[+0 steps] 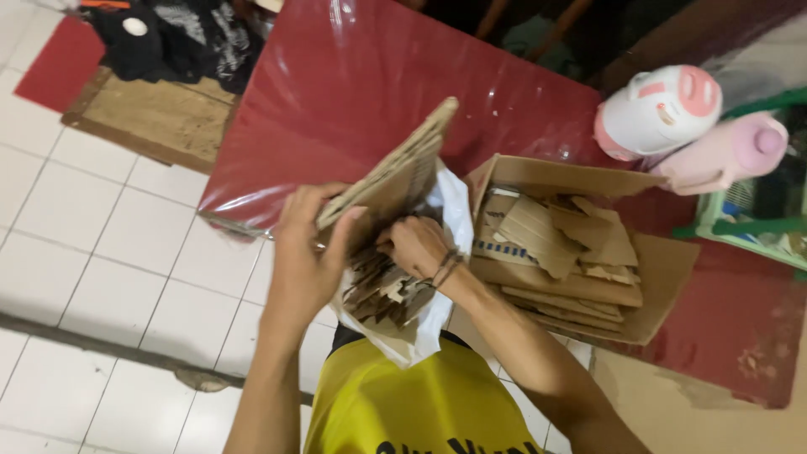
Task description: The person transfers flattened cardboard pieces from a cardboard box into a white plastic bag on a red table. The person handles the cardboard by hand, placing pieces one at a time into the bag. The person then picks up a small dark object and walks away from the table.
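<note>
A glossy red table point(353, 92) stands over white floor tiles. The left hand point(304, 256) clamps a flat, rough cardboard sheet point(395, 172), tilted upward. Just right of that grip, the right hand point(416, 244) pinches torn cardboard scraps point(382, 290) inside a thin white plastic bag point(437, 315). Beyond the right wrist sits an open box point(580, 181) of jagged corrugated pieces; further off, two smooth pink flasks point(664, 109).
</note>
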